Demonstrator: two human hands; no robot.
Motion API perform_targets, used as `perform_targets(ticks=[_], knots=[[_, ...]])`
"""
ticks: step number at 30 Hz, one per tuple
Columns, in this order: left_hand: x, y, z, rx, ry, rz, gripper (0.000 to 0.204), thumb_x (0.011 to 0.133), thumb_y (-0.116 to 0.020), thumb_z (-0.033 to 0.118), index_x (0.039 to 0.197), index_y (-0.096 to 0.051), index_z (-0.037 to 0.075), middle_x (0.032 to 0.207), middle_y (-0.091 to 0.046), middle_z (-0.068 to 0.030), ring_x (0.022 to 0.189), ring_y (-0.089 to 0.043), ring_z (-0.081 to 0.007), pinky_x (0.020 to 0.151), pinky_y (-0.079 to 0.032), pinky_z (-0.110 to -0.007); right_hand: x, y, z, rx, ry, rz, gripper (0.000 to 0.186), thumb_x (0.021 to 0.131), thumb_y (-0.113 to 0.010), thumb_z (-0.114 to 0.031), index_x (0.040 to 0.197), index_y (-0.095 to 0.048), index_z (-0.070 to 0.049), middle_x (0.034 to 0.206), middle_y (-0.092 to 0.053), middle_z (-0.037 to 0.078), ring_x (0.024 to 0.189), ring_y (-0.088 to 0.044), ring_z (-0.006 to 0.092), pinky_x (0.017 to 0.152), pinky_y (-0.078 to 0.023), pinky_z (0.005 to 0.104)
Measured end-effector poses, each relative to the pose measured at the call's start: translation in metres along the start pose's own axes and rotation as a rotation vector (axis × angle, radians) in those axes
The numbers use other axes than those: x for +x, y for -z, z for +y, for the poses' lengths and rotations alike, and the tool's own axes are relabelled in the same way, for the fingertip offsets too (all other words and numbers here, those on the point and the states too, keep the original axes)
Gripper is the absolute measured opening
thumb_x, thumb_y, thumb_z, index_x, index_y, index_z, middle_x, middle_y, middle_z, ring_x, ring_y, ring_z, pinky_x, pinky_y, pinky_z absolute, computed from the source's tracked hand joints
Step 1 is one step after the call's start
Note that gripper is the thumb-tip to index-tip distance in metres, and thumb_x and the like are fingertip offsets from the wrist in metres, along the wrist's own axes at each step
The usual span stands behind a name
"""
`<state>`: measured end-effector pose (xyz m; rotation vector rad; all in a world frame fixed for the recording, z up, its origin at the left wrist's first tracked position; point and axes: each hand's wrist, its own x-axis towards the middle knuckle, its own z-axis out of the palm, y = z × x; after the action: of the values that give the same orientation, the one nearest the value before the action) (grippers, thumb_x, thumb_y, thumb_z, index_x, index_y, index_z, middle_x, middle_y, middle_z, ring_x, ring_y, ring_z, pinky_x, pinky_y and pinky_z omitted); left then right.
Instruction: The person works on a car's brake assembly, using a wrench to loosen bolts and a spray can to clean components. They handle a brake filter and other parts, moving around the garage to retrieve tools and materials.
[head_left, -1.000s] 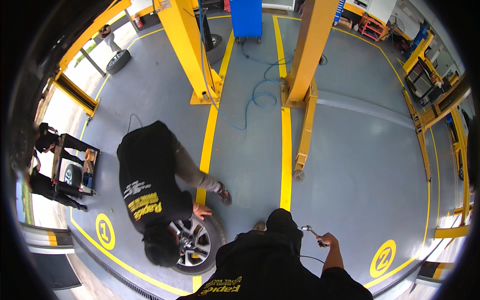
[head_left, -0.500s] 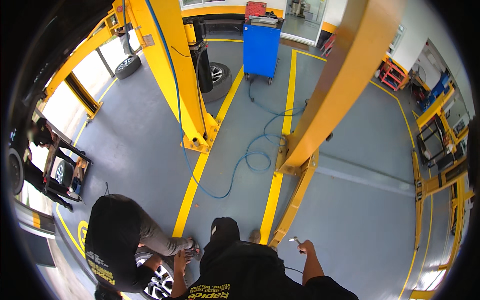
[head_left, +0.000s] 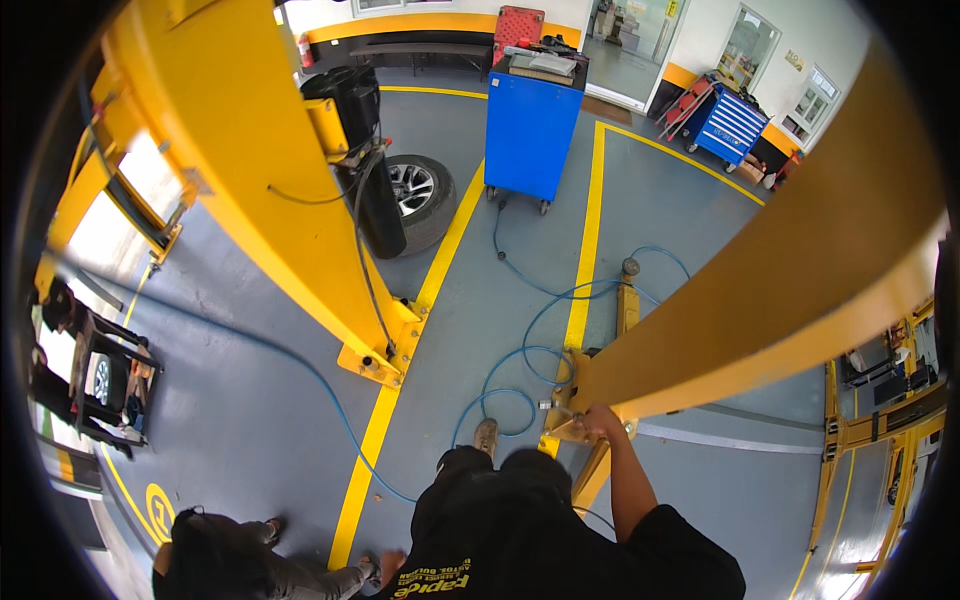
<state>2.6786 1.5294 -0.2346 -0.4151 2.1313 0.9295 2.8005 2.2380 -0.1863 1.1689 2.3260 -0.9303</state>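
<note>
My right hand (head_left: 603,422) is closed around a small metal hand tool (head_left: 560,407) whose silver end points left; its exact kind is too small to make out. The hand is beside the base of the near yellow lift post (head_left: 740,290). Low in the picture, my left hand (head_left: 396,562) shows only in part beside my dark shirt, near a co-worker's foot; its fingers are not clear. My shoe (head_left: 486,437) stands next to the loops of a blue air hose (head_left: 523,355).
A co-worker (head_left: 240,560) in dark clothes is low at the left. A second yellow lift post (head_left: 240,190) rises ahead, with a wheel (head_left: 425,200) behind it. Farther back stand a blue cabinet (head_left: 535,135) on casters and a blue tool chest (head_left: 727,128). Another person (head_left: 60,310) is far left.
My body has moved forward toward the near post. My right hand has carried the tool to the post's base. The wheel beside the co-worker has gone out of sight.
</note>
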Motion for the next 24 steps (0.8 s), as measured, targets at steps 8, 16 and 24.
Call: perform_targets(ticks=[8, 16, 24], knots=[[0.128, -0.042, 0.495, -0.298, -0.451, -0.149, 0.041, 0.114, -0.053, 0.034, 0.116, -0.073, -0.002, 0.102, -0.079, -0.0127, 0.088, -0.075, -0.0196, 0.079, -0.056, -0.031, 0.178, 0.224, -0.135, 0.409, -0.019, 0.294, 0.037, 0.089, -0.081, -0.031, 0.084, -0.077, 0.005, 0.066, -0.067, 0.007, 0.058, -0.062, 0.0171, 0.055, -0.047, 0.0375], [0.336, -0.141, 0.762, -0.193, -0.590, -0.070, 0.032, 0.112, -0.057, 0.028, 0.116, -0.070, -0.001, 0.101, -0.078, -0.0117, 0.084, -0.072, -0.0173, 0.073, -0.055, -0.030, 0.380, 0.417, -0.185, 0.896, -0.023, 0.473, 0.040, 0.093, -0.079, -0.030, 0.087, -0.076, 0.009, 0.071, -0.070, 0.009, 0.064, -0.064, 0.0154, 0.057, -0.048, 0.0327], [0.461, -0.212, 0.881, 0.068, -0.314, -0.056, 0.035, 0.103, -0.061, 0.023, 0.108, -0.074, -0.008, 0.102, -0.080, -0.0198, 0.081, -0.079, -0.0241, 0.074, -0.063, -0.036, 0.525, 0.666, -0.236, 0.828, -0.047, 0.512, 0.033, 0.095, -0.076, -0.027, 0.081, -0.076, 0.003, 0.066, -0.061, 0.002, 0.060, -0.052, 0.0118, 0.056, -0.038, 0.0330]])
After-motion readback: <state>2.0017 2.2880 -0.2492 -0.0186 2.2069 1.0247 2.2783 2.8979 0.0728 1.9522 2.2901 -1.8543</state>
